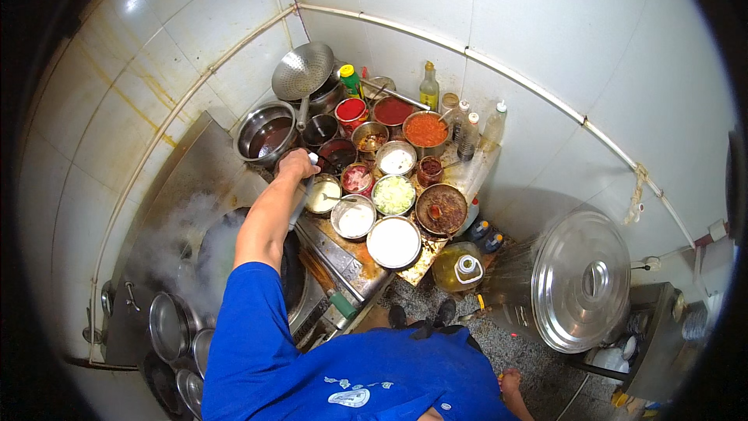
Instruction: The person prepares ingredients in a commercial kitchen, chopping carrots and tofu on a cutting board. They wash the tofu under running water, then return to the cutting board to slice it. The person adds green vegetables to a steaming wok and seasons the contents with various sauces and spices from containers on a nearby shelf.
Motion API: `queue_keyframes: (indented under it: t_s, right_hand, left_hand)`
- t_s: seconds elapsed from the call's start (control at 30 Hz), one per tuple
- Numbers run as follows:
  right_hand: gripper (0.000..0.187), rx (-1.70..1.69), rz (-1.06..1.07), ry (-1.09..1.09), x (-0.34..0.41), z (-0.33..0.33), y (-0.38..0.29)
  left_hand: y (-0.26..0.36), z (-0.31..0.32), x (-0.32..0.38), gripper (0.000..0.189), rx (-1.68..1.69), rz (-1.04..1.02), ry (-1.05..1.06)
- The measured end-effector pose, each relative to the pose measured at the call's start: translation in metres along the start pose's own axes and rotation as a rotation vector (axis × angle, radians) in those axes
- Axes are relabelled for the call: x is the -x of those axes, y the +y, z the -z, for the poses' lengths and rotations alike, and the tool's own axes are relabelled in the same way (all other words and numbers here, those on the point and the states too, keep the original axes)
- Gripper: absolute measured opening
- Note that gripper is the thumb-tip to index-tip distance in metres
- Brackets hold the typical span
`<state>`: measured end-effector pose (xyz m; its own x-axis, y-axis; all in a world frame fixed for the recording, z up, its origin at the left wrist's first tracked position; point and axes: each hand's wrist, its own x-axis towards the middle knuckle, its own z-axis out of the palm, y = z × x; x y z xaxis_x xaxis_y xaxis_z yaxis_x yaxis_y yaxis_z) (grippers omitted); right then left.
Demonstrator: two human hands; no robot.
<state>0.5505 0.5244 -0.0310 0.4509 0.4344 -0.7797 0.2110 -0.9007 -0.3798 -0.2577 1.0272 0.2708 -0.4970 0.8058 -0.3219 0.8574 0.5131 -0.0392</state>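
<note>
My left hand (297, 165) is stretched out over the left edge of the seasoning table, its fingers closed around the neck of a clear plastic bottle (300, 207) with a white cap. The forearm hides part of that bottle. Below the arm, a dark wok (295, 272) sits on the stove, largely covered by steam and my sleeve. Beside the hand are a steel pot of dark liquid (272, 135) and a bowl of pale yellow paste (321, 194) with a spoon. My right hand (510, 381) hangs low by my side, partly hidden; its grip is unclear.
Bowls of chopped greens (394, 194), white powder (394, 241), red sauce (426, 129) and brown sauce (441, 209) crowd the table. A perforated ladle (302, 70) rests at the back. An oil jug (457, 269) and a lidded steel pot (578, 280) stand right; steel pans (169, 326) lie left.
</note>
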Motion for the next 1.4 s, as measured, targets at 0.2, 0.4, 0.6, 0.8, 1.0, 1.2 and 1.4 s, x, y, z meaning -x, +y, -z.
queue_keyframes:
  t_s: [0.2,0.4,0.6,0.8,1.0,1.2,1.4]
  right_hand:
    - [0.017,0.075,0.138,0.071,-0.032,0.0,0.04]
    - [0.018,-0.084,0.143,0.095,-0.073,-0.012,0.106]
    - [0.014,-0.088,0.066,0.067,-0.05,-0.006,0.084]
    - [0.017,-0.146,-0.119,0.004,-0.019,0.001,0.025]
    - [0.015,-0.107,-0.035,-0.034,0.006,0.001,0.0]
    - [0.016,0.002,0.048,0.026,0.001,-0.002,0.009]
    - [0.016,-0.1,0.046,-0.002,-0.005,-0.007,0.018]
  left_hand:
    - [0.001,0.007,0.0,0.065,0.028,0.027,-0.052]
    - [0.019,0.001,-0.009,0.067,-0.003,0.007,-0.054]
    - [0.026,-0.001,-0.012,0.066,-0.02,-0.043,-0.046]
    - [0.008,0.007,0.001,0.066,-0.003,-0.017,-0.06]
    - [0.007,0.005,-0.006,0.065,-0.019,0.009,-0.041]
    - [0.009,0.008,-0.004,0.063,-0.012,0.006,-0.044]
    - [0.005,0.01,-0.004,0.061,-0.036,-0.005,-0.038]
